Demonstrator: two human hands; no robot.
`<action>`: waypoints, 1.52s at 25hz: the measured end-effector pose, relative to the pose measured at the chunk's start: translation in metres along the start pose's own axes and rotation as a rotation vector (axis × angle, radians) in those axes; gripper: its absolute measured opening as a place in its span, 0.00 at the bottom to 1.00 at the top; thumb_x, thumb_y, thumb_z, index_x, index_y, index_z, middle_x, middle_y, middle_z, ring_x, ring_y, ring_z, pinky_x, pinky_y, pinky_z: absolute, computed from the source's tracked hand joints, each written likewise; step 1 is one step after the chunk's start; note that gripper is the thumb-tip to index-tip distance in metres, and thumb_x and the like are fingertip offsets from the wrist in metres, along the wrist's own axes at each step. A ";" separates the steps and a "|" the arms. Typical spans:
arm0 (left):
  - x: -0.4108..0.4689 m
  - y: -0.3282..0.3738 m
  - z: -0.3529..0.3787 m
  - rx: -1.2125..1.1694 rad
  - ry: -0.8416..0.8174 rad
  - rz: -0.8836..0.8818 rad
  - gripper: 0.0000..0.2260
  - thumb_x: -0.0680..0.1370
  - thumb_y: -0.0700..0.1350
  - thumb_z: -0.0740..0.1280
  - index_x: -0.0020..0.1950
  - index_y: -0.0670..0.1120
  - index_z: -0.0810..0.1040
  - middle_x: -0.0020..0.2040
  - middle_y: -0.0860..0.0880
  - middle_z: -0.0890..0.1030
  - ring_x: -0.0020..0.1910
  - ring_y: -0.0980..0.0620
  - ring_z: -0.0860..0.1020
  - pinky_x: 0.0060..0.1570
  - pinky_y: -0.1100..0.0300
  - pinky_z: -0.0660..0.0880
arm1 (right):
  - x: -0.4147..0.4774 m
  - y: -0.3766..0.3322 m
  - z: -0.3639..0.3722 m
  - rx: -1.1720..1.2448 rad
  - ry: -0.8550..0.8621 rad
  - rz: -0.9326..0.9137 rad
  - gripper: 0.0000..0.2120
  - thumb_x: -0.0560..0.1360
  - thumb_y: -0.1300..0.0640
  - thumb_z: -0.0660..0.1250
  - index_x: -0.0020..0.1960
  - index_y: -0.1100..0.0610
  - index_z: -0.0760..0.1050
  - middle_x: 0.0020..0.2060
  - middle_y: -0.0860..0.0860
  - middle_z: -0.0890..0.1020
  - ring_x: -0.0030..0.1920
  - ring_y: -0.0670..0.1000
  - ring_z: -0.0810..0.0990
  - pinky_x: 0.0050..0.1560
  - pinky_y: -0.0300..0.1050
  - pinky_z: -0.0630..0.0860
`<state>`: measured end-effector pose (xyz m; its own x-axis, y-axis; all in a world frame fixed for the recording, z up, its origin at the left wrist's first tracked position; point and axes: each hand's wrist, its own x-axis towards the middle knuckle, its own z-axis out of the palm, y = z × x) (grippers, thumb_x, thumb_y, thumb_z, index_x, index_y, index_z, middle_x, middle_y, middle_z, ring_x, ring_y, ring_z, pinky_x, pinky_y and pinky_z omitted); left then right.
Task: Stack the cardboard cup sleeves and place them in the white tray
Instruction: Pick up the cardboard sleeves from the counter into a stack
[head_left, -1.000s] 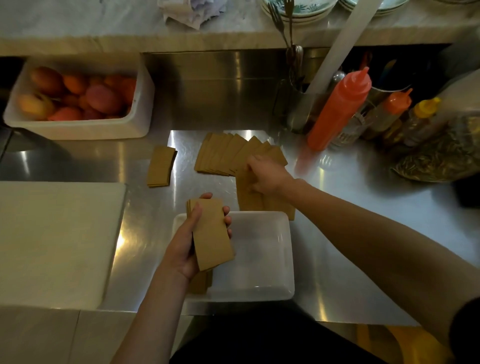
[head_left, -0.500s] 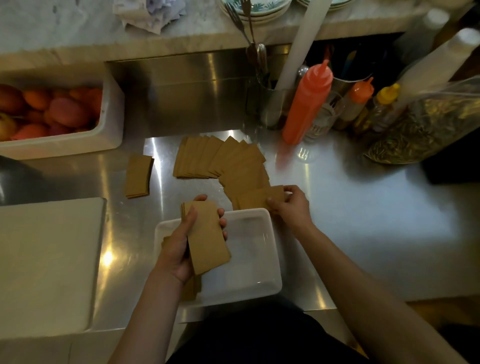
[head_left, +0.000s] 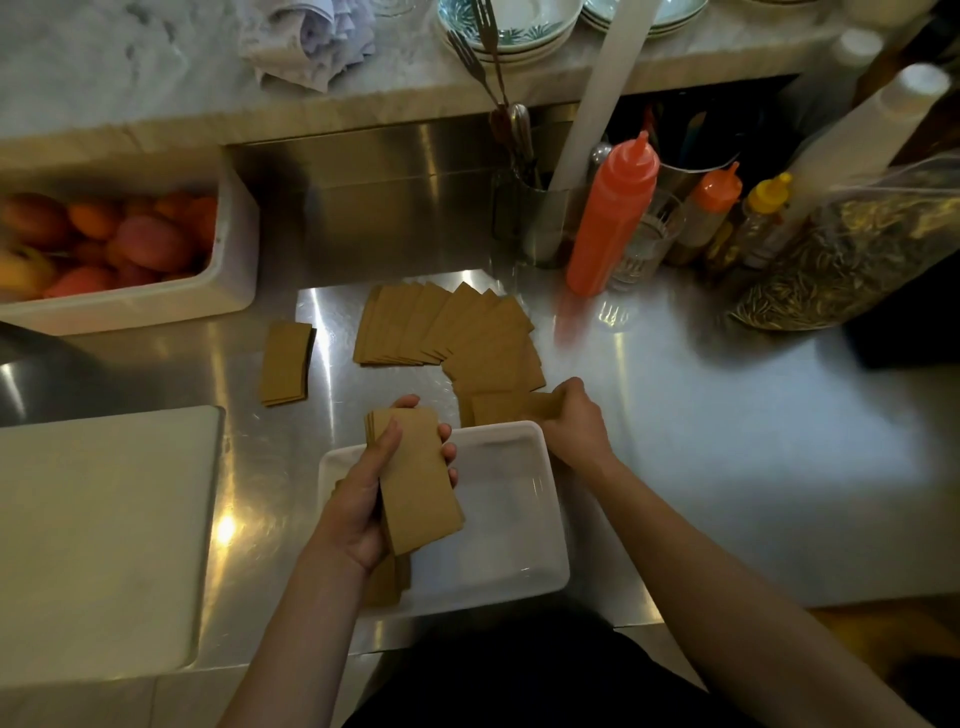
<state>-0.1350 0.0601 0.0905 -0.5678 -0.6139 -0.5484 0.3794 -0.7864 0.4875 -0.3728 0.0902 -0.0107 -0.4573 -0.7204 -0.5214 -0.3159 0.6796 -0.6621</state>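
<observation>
left hand (head_left: 363, 499) clamps a stack of sleeves (head_left: 415, 483) by its long edges above the white tray (head_left: 519, 551). right hand (head_left: 574, 421) pinches one sleeve (head_left: 506, 408) from the fanned sleeves (head_left: 447, 332) on the counter (head_left: 701, 441). judged light, flat, semi-stiff, apt to slide; edge grip advised.

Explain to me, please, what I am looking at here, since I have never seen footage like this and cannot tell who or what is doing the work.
There is no machine: a person works bare-handed, filmed by a camera on their head looking down. The left hand holds a stack of cardboard sleeves over the white tray, where a few sleeves seem to lie already. The right hand has a grip on one sleeve at the near end of the fanned sleeves on the steel counter. A small separate pile lies left, beside a bin of fruit; sauce bottles stand behind.
</observation>
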 end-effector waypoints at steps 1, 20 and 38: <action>0.000 0.000 0.000 0.002 -0.003 -0.002 0.22 0.67 0.50 0.79 0.60 0.53 0.81 0.51 0.41 0.82 0.47 0.46 0.82 0.47 0.48 0.81 | 0.000 0.000 -0.004 0.117 -0.043 0.010 0.21 0.66 0.51 0.76 0.50 0.52 0.67 0.47 0.52 0.76 0.43 0.50 0.76 0.39 0.43 0.75; -0.003 0.004 -0.006 -0.036 0.004 -0.011 0.25 0.66 0.48 0.80 0.62 0.52 0.80 0.51 0.40 0.83 0.47 0.45 0.82 0.47 0.47 0.80 | 0.039 -0.027 -0.009 0.035 -0.080 0.055 0.26 0.65 0.56 0.77 0.55 0.52 0.64 0.49 0.51 0.73 0.44 0.51 0.75 0.33 0.40 0.71; 0.019 0.013 -0.001 -0.052 0.042 -0.082 0.26 0.69 0.56 0.76 0.65 0.53 0.78 0.56 0.39 0.82 0.50 0.43 0.82 0.47 0.48 0.81 | -0.049 -0.100 -0.112 0.458 -0.376 -0.222 0.16 0.75 0.64 0.68 0.59 0.52 0.69 0.58 0.56 0.72 0.57 0.57 0.76 0.52 0.49 0.80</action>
<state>-0.1402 0.0380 0.0862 -0.5679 -0.5490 -0.6133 0.3708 -0.8358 0.4049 -0.4122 0.0726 0.1414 -0.0721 -0.8935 -0.4432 0.0561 0.4400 -0.8962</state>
